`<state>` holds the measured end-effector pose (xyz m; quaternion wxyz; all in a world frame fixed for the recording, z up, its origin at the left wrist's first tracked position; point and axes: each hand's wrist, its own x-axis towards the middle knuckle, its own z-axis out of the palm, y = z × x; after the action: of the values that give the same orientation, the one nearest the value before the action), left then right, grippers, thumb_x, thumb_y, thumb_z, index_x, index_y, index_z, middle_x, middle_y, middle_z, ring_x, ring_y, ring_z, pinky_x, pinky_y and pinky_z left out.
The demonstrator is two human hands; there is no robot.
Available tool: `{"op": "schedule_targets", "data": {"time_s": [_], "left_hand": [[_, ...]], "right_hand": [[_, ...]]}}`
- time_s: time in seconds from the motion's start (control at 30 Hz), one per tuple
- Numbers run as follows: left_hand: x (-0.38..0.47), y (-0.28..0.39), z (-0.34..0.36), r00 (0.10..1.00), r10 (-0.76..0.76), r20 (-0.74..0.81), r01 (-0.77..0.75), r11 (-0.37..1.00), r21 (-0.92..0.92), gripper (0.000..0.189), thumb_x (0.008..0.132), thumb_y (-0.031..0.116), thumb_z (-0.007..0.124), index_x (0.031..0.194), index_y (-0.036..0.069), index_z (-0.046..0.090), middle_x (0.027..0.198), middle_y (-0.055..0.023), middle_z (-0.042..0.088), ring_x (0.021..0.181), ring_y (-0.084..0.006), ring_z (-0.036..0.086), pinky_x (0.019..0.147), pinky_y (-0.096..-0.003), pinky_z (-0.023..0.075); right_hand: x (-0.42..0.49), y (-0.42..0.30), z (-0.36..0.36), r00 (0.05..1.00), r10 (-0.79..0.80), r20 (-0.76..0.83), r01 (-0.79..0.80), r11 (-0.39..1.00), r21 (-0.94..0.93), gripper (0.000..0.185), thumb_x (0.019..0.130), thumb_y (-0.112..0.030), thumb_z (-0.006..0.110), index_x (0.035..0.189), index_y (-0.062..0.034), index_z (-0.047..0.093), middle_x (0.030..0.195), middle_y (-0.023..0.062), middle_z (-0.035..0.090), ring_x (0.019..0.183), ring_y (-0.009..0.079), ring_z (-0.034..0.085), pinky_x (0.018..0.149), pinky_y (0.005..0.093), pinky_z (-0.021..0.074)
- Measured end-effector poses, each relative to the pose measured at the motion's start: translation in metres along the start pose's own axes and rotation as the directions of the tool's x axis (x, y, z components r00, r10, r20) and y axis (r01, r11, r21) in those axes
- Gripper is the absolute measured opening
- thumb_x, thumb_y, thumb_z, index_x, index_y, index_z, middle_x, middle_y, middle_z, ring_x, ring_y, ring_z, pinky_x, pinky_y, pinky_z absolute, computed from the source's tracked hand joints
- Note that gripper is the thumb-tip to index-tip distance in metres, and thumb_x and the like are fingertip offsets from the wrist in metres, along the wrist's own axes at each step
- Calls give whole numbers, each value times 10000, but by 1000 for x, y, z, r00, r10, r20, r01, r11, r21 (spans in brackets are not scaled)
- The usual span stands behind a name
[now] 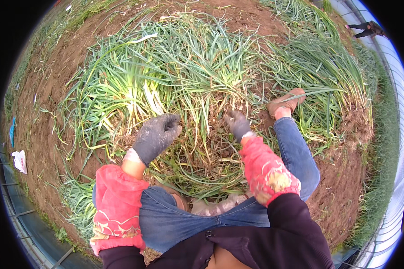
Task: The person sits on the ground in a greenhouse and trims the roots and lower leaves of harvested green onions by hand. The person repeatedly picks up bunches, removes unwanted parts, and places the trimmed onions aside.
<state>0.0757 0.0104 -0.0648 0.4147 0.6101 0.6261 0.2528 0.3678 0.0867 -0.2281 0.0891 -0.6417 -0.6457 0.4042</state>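
Observation:
My left hand (pixel 157 136), in a dirt-marked dark grey glove, has its fingers curled beside pale allium stalks (pixel 152 97). Those stalks reach the far edge of the glove; whether the fingers grip them is hidden. My right hand (pixel 238 125), gloved alike and blurred, is over the root ends of a heap of allium plants (pixel 202 67). Its fingers are bent, and I cannot make out anything held in them. Long flat green leaves fan away from me, with whitish stems and soil-covered roots towards me. Loose stems and yellowed leaves (pixel 202 168) lie between my hands.
More allium plants (pixel 323 67) with roots (pixel 357 124) lie at right, past my outstretched foot (pixel 286 101). A white plastic bag (pixel 19 162) and a blue scrap (pixel 12 131) rest on soil at left. A person (pixel 367 28) is far right, near plastic sheeting (pixel 390 67).

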Motion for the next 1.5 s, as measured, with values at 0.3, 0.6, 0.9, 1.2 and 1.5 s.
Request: {"op": "schedule_targets", "data": {"time_s": [0.3, 0.6, 0.9, 1.2, 1.5], "left_hand": [[18, -7, -4, 999, -35, 40, 29, 991, 132, 381, 783, 251, 633, 1104, 50, 601, 825, -113, 620, 739, -258, 624, 706, -351, 499], [37, 12, 6, 990, 54, 133, -82, 973, 215, 407, 808, 291, 606, 1129, 41, 586, 894, -150, 636, 796, -311, 625, 735, -392, 494], [18, 22, 6, 994, 55, 91, -73, 975, 212, 392, 807, 283, 606, 1136, 69, 593, 914, -126, 644, 815, -282, 632, 741, -389, 494], [62, -4, 11, 956, -6, 294, 6, 1000, 3, 362, 811, 267, 588, 1104, 58, 628, 952, -159, 656, 860, -275, 642, 793, -365, 499], [93, 5, 45, 938, -221, 266, 343, 687, -640, 273, 825, 236, 692, 865, -23, 619, 613, -76, 590, 436, -115, 495, 385, -227, 382]], "right_hand": [[135, 13, -19, 991, 136, -3, -119, 859, -498, 462, 881, -167, 443, 1313, -6, 418, 1254, 196, 528, 1152, 329, 524, 990, 400, 402], [22, -12, -34, 565, -279, 776, 201, 959, 198, 373, 906, -271, 538, 1208, -53, 545, 1150, 153, 610, 962, 214, 605, 833, 323, 478], [98, 16, -20, 965, -27, -261, -35, 972, -231, 367, 897, -214, 475, 1246, -114, 526, 1117, 167, 613, 1047, 322, 581, 914, 398, 448], [85, -16, -38, 999, 37, -31, -25, 949, 313, 339, 821, -223, 682, 1047, 25, 643, 976, 120, 681, 879, 200, 645, 787, 291, 499], [-57, -95, -12, 995, -101, -26, 88, 679, 729, 245, 835, -82, 657, 1009, 88, 629, 916, 135, 683, 798, 150, 646, 732, 244, 519]]}}
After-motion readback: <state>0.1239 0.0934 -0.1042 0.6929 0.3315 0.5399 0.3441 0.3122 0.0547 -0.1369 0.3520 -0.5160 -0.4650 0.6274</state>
